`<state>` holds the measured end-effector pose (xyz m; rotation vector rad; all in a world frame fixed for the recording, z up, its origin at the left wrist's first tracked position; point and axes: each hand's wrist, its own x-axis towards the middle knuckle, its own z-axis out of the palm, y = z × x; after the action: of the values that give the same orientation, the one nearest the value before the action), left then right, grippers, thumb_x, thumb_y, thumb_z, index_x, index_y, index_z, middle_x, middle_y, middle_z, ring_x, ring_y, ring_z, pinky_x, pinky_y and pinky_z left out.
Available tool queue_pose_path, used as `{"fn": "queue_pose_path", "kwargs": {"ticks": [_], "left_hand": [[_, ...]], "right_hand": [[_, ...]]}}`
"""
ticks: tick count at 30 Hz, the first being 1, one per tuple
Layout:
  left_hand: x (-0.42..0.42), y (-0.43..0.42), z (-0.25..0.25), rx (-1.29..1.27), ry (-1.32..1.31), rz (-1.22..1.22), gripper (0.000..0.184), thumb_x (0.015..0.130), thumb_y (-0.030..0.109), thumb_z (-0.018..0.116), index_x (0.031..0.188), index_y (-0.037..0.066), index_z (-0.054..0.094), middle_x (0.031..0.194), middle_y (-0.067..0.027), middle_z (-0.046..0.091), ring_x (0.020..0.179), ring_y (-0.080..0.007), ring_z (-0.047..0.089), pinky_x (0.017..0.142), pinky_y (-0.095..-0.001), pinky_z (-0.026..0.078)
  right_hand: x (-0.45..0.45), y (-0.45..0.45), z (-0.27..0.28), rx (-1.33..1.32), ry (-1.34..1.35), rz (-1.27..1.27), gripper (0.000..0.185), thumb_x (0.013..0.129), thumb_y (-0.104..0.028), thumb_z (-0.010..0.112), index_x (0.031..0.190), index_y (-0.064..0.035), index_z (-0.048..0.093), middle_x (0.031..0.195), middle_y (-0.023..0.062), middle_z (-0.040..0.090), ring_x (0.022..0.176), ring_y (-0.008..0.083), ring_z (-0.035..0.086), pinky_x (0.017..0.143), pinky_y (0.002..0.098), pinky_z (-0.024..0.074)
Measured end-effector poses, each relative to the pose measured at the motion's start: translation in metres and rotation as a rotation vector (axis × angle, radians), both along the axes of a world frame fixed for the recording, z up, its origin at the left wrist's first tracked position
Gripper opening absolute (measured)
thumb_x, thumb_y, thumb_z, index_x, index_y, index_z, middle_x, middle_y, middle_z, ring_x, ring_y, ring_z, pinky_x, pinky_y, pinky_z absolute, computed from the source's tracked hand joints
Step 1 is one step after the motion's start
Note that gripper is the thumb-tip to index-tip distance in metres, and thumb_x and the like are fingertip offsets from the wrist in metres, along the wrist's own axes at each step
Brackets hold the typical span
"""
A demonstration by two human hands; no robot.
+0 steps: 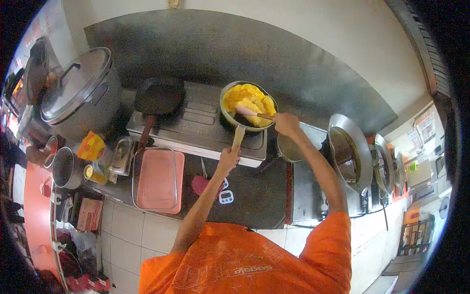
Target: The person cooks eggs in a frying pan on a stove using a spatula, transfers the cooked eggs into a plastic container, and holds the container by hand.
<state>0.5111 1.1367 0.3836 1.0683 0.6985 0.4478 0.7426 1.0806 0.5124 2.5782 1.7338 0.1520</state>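
Observation:
A frying pan [224, 113] sits on the right side of the gas stove [200, 126], with a yellow egg-like mass [248, 95] piled up in it. My left hand [228, 160] is closed around the pan's pale handle [238, 138], below the pan. In my right hand [286, 123] is a spatula [246, 111] with a brown handle and a pale pinkish head. Its head presses against the near part of the yellow mass, inside the pan. The spatula's tip is partly hidden by the food.
Left on the stove stands a dark frying pan [159, 96]. A large lidded pot [83, 93] is farther left. On the counter lie a glass dish on a pink tray [179, 182] and a digital timer [226, 197]. A large wok [361, 157] stands at the right.

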Motion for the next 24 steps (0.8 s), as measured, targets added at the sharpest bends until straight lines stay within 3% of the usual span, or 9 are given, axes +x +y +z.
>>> {"fn": "queue_pose_path", "kwargs": {"ticks": [3, 6, 9, 12, 15, 21, 24], "left_hand": [[0.004, 0.001, -0.014, 0.001, -0.091, 0.005, 0.033, 0.086, 0.038, 0.049, 0.075, 0.007, 0.051, 0.053, 0.0035, 0.043, 0.041, -0.0052, 0.040, 0.033, -0.0208, 0.029], [0.014, 0.006, -0.041, -0.054, -0.160, 0.014, 0.034, 0.086, 0.039, 0.050, 0.074, 0.007, 0.051, 0.053, 0.0031, 0.044, 0.041, -0.0055, 0.040, 0.033, -0.0209, 0.030], [0.011, 0.006, -0.029, -0.042, -0.084, 0.003, 0.034, 0.086, 0.039, 0.050, 0.074, 0.007, 0.052, 0.053, 0.0029, 0.044, 0.041, -0.0055, 0.041, 0.034, -0.0207, 0.030], [0.004, 0.002, -0.010, -0.035, -0.062, 0.011, 0.032, 0.086, 0.037, 0.050, 0.073, 0.007, 0.052, 0.053, 0.0030, 0.044, 0.042, -0.0056, 0.041, 0.034, -0.0207, 0.031], [0.004, 0.000, -0.007, -0.010, 0.001, 0.041, 0.031, 0.086, 0.036, 0.050, 0.073, 0.008, 0.052, 0.053, 0.0033, 0.044, 0.042, -0.0054, 0.041, 0.034, -0.0205, 0.030], [0.005, 0.001, -0.010, -0.079, -0.058, 0.007, 0.032, 0.086, 0.036, 0.050, 0.074, 0.007, 0.054, 0.054, 0.0032, 0.044, 0.042, -0.0058, 0.040, 0.035, -0.0214, 0.030], [0.011, 0.005, -0.029, -0.048, -0.048, -0.010, 0.034, 0.087, 0.038, 0.049, 0.075, 0.006, 0.054, 0.054, 0.0028, 0.045, 0.042, -0.0060, 0.041, 0.035, -0.0216, 0.031]], "right_hand": [[0.028, 0.006, -0.006, -0.050, 0.014, -0.020, 0.021, 0.077, -0.019, 0.049, 0.087, -0.0083, 0.064, 0.079, 0.0170, 0.062, 0.073, 0.0353, 0.061, 0.065, 0.0456, 0.0485], [0.056, 0.003, 0.000, -0.125, 0.188, -0.032, 0.022, 0.078, -0.023, 0.048, 0.085, -0.0093, 0.064, 0.077, 0.0125, 0.063, 0.066, 0.0287, 0.062, 0.059, 0.0403, 0.0494], [0.090, -0.008, 0.001, -0.231, 0.463, -0.193, 0.024, 0.080, -0.026, 0.048, 0.085, -0.0091, 0.065, 0.069, 0.0087, 0.061, 0.054, 0.0190, 0.058, 0.047, 0.0336, 0.0464], [0.142, -0.017, -0.033, -0.279, 0.452, 0.059, 0.028, 0.083, -0.030, 0.048, 0.084, -0.0075, 0.065, 0.062, 0.0062, 0.056, 0.044, 0.0114, 0.048, 0.036, 0.0276, 0.0383], [0.081, -0.026, 0.023, -0.188, 0.657, -0.270, 0.028, 0.084, -0.028, 0.047, 0.084, -0.0063, 0.064, 0.061, 0.0062, 0.055, 0.044, 0.0113, 0.048, 0.036, 0.0265, 0.0372], [0.071, -0.036, 0.029, -0.030, 0.221, -0.066, 0.026, 0.082, -0.024, 0.047, 0.085, -0.0040, 0.063, 0.070, 0.0159, 0.061, 0.064, 0.0279, 0.060, 0.060, 0.0369, 0.0465], [0.002, -0.038, 0.047, 0.005, 0.153, -0.111, 0.025, 0.082, -0.021, 0.046, 0.079, -0.0030, 0.063, 0.074, 0.0195, 0.061, 0.071, 0.0348, 0.060, 0.066, 0.0425, 0.0460]]}}
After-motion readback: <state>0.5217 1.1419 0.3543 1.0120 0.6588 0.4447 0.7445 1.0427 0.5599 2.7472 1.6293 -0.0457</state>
